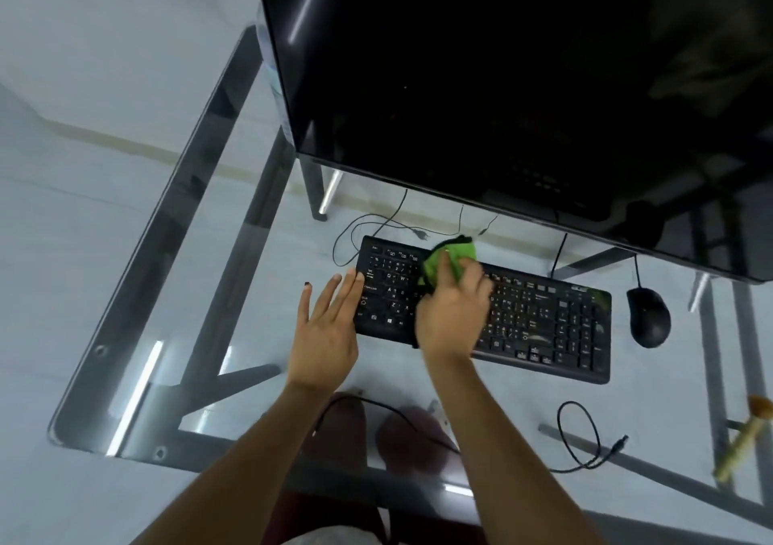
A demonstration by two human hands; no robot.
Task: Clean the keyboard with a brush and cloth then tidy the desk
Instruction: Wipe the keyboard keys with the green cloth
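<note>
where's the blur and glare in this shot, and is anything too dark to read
Head view: the right hand and green cloth are smeared by motion blur; bright streaks of glare lie on the glass desk; the monitor is near black, showing only faint reflections; the wide lens bends the desk edges.

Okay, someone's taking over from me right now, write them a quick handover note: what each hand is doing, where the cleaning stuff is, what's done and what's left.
Left hand: open, fingers straight, fingertips on the left end of the keyboard, apparently steadying it.
Right hand: grips the green cloth and presses it on the keys left of centre.
Brush: lies at the right edge of the glass desk, not in use.
Mouse: right of the keyboard. A loose cable lies in front of it.
Done: cannot tell whether brushing happened.
Left: finish wiping, especially the right half, then tidy the cloth, brush and cable.
</note>
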